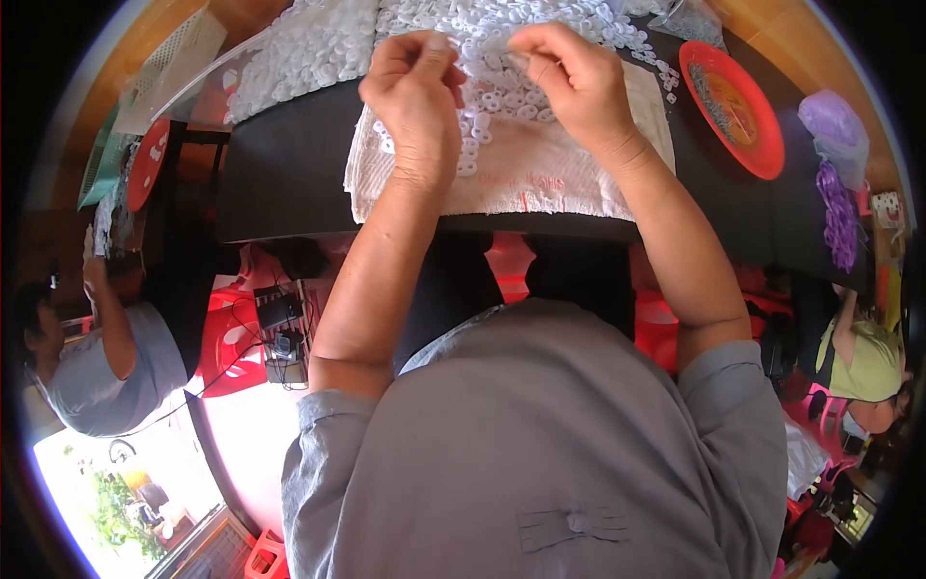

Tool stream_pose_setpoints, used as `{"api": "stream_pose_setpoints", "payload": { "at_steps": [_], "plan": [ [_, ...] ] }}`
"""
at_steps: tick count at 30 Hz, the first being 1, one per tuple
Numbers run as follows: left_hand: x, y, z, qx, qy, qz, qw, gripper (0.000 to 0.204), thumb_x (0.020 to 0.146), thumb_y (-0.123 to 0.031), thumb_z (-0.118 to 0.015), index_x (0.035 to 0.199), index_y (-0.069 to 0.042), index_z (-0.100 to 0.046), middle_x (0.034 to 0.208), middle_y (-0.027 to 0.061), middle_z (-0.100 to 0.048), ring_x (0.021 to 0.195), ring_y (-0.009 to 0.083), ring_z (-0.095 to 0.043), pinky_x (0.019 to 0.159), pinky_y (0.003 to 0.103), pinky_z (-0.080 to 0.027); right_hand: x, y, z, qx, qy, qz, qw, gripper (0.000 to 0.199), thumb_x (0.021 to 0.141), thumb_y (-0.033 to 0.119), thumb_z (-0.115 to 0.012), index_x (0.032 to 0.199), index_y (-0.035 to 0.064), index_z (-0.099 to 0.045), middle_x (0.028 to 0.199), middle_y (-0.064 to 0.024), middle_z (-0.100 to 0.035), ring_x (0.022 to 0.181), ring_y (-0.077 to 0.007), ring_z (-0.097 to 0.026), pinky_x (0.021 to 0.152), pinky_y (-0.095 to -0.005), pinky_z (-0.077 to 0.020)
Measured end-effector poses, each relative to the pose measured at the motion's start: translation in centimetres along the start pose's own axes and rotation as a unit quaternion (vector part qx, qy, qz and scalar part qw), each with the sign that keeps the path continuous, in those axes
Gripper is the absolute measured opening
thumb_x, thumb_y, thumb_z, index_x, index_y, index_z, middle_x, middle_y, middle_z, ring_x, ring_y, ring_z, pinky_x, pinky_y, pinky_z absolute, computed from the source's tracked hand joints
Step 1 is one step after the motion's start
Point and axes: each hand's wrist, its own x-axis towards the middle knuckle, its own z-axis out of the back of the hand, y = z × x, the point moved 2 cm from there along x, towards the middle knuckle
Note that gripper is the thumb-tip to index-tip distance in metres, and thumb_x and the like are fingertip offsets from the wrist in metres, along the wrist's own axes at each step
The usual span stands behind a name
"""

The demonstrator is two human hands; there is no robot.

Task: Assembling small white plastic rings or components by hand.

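Many small white plastic pieces with holes (521, 99) lie heaped at the far middle of the table and spill onto a pale cloth (579, 191). Above the near edge of that heap are both my hands, a short gap apart. My left hand (415, 92) is closed, thumb pressed against the bent fingers; what it pinches is hidden. Thumb and forefinger of my right hand (577, 82) meet in a pinch, and anything between them is too small to name. A few of the white pieces lie on the cloth just beside my left wrist.
A red plate (769, 154) holding small grey bits stands right on the dark table (289, 169). Beyond it are a purple bag (831, 125) and purple linked strands (837, 217). A clear bag of white pieces (304, 68) sits far left. Other people sit at both sides.
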Motion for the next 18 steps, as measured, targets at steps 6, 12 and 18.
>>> {"api": "stream_pose_setpoints", "payload": {
  "at_steps": [6,12,18],
  "plan": [
    [0.8,0.4,0.9,-0.070,-0.058,0.021,0.996,0.007,0.089,-0.001,-0.060,0.084,0.002,-0.058,0.068,0.0084,-0.060,0.048,0.0128,-0.053,0.039,0.025,-0.037,-0.7,2.3,-1.3,-0.096,0.092,0.130,0.983,0.022,0.072,-0.006,-0.065,0.088,0.0080,-0.062,0.080,-0.0049,-0.060,0.071,-0.0233,-0.064,0.060,-0.0330,-0.0509],
    [0.6,0.2,0.8,-0.060,-0.052,0.037,0.996,0.006,0.089,-0.001,-0.060,0.084,0.002,-0.058,0.068,0.0081,-0.060,0.048,0.0129,-0.052,0.038,0.025,-0.037,-1.3,2.5,-1.9,-0.169,0.172,0.169,0.956,0.019,0.068,0.001,-0.065,0.085,0.0103,-0.066,0.085,-0.0027,-0.059,0.083,-0.0233,-0.061,0.069,-0.0364,-0.0514],
    [0.6,0.5,0.7,-0.049,-0.038,0.055,0.997,0.006,0.088,-0.002,-0.060,0.084,0.002,-0.058,0.068,0.0081,-0.060,0.048,0.0126,-0.052,0.038,0.025,-0.037,-1.4,2.4,-1.8,-0.198,0.246,0.127,0.940,0.020,0.069,0.003,-0.064,0.088,0.0091,-0.068,0.090,-0.0053,-0.061,0.089,-0.0257,-0.060,0.079,-0.0391,-0.0503]
  ]
}}
